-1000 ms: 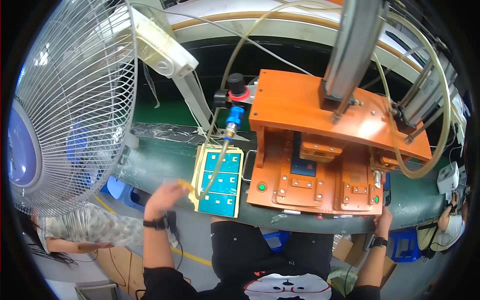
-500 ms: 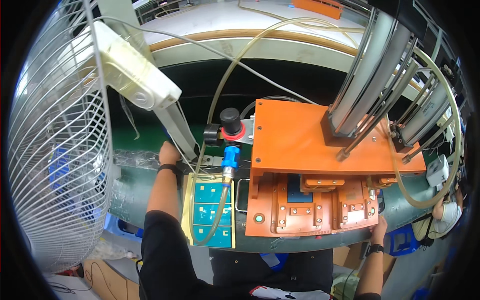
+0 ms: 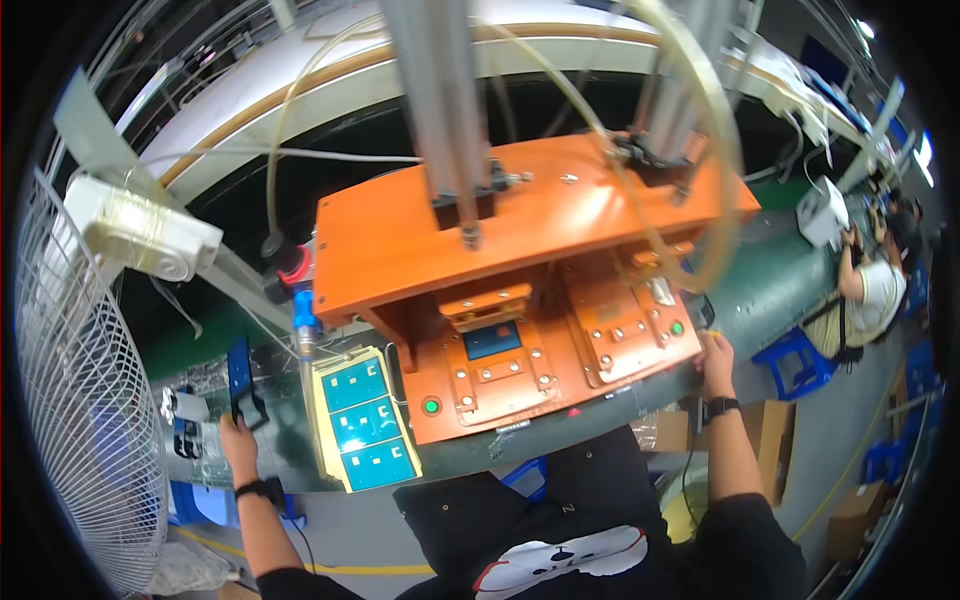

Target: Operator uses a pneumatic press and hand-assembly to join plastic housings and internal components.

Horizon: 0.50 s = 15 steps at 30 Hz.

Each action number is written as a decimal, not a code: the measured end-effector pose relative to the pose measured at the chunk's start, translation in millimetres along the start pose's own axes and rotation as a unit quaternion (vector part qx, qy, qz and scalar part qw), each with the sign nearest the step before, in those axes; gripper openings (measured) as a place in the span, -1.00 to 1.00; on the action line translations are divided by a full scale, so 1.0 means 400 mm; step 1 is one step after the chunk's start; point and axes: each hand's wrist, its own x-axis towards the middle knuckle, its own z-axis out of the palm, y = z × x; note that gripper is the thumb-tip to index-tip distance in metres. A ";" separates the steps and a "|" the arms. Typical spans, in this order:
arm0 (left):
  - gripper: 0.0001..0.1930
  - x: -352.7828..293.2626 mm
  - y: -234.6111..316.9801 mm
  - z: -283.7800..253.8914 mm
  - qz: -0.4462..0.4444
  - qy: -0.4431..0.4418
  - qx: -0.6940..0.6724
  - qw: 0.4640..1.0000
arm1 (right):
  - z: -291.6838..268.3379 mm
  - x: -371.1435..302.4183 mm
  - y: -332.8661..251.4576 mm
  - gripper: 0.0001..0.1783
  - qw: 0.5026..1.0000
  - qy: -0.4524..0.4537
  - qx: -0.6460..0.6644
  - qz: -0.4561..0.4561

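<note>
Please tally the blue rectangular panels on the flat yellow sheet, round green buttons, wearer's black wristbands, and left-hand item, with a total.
Blue rectangular panels on the flat yellow sheet: 3
Round green buttons on the boxy orange machine: 2
Black wristbands: 2
Flat dark piece in the left hand: 1
Total: 8

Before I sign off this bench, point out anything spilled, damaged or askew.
Nothing looks spilled or broken. One small oddity: a loose pale strip dangles beneath the tape-wrapped white box at left, perhaps tape come unstuck, since it hangs free.
</note>
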 end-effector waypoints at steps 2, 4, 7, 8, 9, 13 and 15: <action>-0.78 -0.084 -0.066 -0.015 -0.018 -0.040 0.018 0.999 | 0.008 0.004 -0.006 -0.76 1.000 -0.016 0.015 -0.009; -0.79 -0.149 -0.061 -0.020 -0.029 -0.063 -0.002 0.998 | 0.013 0.002 -0.007 -0.78 1.000 -0.012 0.022 -0.016; -0.72 -0.182 0.027 -0.020 -0.077 -0.104 -0.028 0.991 | -0.009 -0.010 -0.010 -0.80 0.999 -0.010 0.050 -0.006; -0.72 -0.190 0.018 -0.018 -0.075 -0.100 -0.029 0.992 | -0.003 -0.011 -0.008 -0.80 0.998 -0.016 0.057 -0.002; -0.68 -0.197 0.008 -0.011 -0.076 -0.074 -0.027 0.994 | -0.002 -0.012 -0.011 -0.80 0.998 -0.023 0.062 0.001; -0.58 -0.236 -0.055 -0.003 -0.160 -0.029 -0.100 0.982 | -0.016 -0.017 -0.077 -0.77 0.997 -0.078 0.024 0.007; -0.51 -0.281 -0.007 -0.002 -0.160 -0.031 -0.122 0.979 | -0.063 0.021 -0.089 -0.76 0.996 -0.088 0.029 -0.018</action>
